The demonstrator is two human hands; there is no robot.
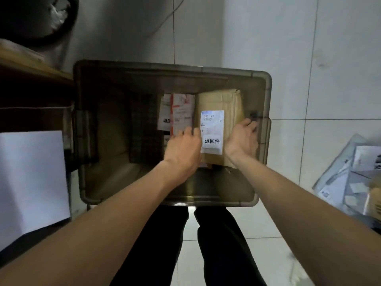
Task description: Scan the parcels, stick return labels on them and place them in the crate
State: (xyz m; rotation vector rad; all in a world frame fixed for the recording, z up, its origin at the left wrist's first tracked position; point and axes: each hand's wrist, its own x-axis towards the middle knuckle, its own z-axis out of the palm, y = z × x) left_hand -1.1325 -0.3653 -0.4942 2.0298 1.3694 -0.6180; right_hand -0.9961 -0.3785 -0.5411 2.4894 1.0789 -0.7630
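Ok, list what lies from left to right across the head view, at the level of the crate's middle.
White sheet → dark checked package → white-and-orange parcel → brown parcel with its return label → right hand at that parcel's right edge → crate wall → pile of parcels on the floor.
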